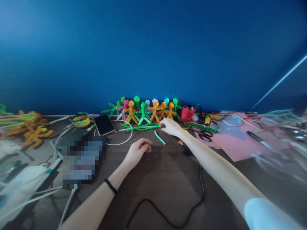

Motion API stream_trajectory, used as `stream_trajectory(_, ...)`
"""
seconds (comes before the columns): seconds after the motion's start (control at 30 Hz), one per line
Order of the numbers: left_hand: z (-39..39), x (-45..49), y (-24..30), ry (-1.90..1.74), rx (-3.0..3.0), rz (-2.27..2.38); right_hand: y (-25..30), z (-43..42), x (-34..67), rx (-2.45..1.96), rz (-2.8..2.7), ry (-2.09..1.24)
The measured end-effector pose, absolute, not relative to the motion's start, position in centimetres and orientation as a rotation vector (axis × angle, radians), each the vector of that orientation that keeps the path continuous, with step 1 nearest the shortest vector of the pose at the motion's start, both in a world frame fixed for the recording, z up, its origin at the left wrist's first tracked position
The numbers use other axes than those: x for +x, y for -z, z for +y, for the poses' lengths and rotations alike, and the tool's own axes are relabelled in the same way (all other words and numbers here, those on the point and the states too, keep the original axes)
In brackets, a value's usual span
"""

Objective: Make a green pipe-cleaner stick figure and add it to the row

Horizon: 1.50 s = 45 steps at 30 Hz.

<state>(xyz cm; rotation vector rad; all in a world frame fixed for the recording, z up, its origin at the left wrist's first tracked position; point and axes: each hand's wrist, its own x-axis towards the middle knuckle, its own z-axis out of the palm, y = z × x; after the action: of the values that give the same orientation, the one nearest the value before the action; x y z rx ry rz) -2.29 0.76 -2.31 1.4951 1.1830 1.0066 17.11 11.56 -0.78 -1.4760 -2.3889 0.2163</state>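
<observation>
My right hand reaches to the back of the table, its fingertips pinched at the right end of several long green pipe cleaners. A short light-green pipe cleaner piece lies just below those fingers, apart from them. My left hand rests lower and to the left, fingers curled in, with nothing seen in it. Behind the hands, a row of small pipe-cleaner figures in green, orange, pink and pale blue stands against the blue wall.
On the left are a phone, a yellow tape roll, a blurred-out device, white cables and orange figures. On the right lie black-handled scissors, pink paper, a marker and a red object. A black cable crosses the front.
</observation>
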Motion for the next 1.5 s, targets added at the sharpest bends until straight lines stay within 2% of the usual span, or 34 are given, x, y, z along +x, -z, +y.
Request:
stream_trajectory(0.47,0.9,-2.3,2.5,-1.021,1.467,1.176,0.3,11.6,16.3,-1.497,-2.508,-0.202)
stream_trajectory(0.8,0.9,-2.5,2.7,-1.107,1.29,1.062,-2.1,11.6,16.8,-1.412,-2.409,-0.223)
stream_trajectory(1.23,0.9,-2.7,2.6,-1.156,1.127,1.016,-1.7,11.5,16.9,-1.538,-2.29,-0.407)
stream_trajectory(1.5,1.0,-2.8,2.5,-1.206,1.035,0.996,-3.8,11.3,17.3,-1.55,-2.116,-0.351)
